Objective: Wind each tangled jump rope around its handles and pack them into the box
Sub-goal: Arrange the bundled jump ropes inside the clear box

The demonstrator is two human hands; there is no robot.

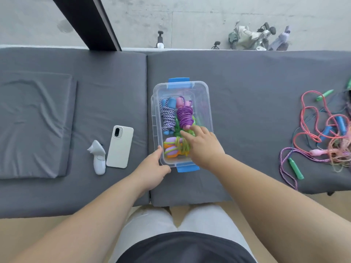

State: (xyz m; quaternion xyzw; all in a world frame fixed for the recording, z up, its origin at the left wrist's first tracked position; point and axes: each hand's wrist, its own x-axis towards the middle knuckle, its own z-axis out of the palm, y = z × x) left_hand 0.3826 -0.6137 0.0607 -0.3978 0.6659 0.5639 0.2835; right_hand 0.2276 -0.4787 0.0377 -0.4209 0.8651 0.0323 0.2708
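**Four wound jump ropes in a clear box, both hands at it**

Fingertips (183, 133) of right hand (204, 147) stretched out straight and slightly apart, clamped on nothing, resting on green rope (190, 132) low in the box, just nearward of purple rope (184, 115). Palm down over the box's near right corner, forearm trailing back across the near edge of the padded mat (247, 88).

Forefinger (159, 150) of left hand (152, 168) laid straight against the outside of the box's left wall, thumb spread wide from it along the near wall, near left corner bracketed between the two. Remaining fingers tucked under the hand; cannot tell how curled.

Open-topped clear plastic box (208, 111) in the middle of the grey mat, just right of the seam between its two cushions, with a blue latch (179, 82) at the far end and another at the near end.

Inside, at far left, blue-and-white rope (167, 118) coiled round blue handles. Touching it on the right, purple rope coiled round pink handles. Green rope partly under both and under the right hand. At the near end, lying crosswise, yellow-green rope (179, 147) round orange and lilac handles.

At the mat's right edge, well apart from the box, tangled pile (322, 133) of pink, red, lilac and dark cords with blue, green and pink handles.

Left of the box, white phone (120, 147) face down, white controller (98, 158) just beside it. Toward the left edge, folded pad (34, 126), grey like the mat.
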